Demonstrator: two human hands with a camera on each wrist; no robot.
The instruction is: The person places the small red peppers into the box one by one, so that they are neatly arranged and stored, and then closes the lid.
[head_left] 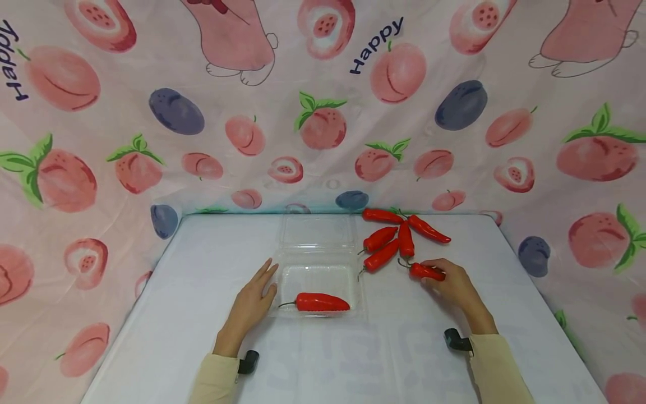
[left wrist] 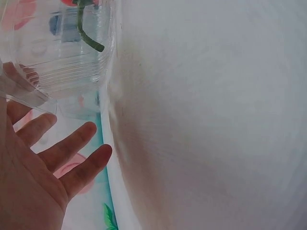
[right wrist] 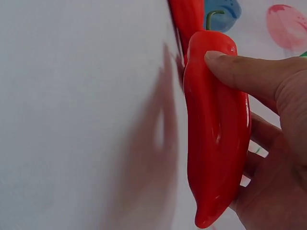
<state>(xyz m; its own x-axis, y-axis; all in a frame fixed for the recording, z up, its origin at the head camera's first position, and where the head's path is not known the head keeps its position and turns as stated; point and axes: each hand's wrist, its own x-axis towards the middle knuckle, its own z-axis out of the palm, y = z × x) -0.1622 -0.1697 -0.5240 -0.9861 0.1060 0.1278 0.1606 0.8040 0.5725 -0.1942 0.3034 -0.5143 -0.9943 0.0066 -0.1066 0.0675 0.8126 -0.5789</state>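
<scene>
My right hand [head_left: 451, 284] grips a glossy red chili pepper [right wrist: 216, 129], the thumb on its near side and the other fingers behind it. In the head view this pepper's green stem points left toward the other peppers. My left hand [head_left: 250, 303] lies with fingers extended along the left side of a clear plastic clamshell box [head_left: 328, 272], whose lid [head_left: 318, 231] is folded back. Inside the box, one red pepper [head_left: 323, 302] lies sideways near the front, stem to the left. In the left wrist view, spread fingers [left wrist: 86, 170] show beside the box wall [left wrist: 72, 76].
Several red peppers [head_left: 382, 255] lie in a loose group on the white table [head_left: 202, 269], right of the box. A fruit-print cloth [head_left: 282, 112] hangs behind the table and at its sides. Small black wrist cameras [head_left: 456, 340] sit at the sleeves.
</scene>
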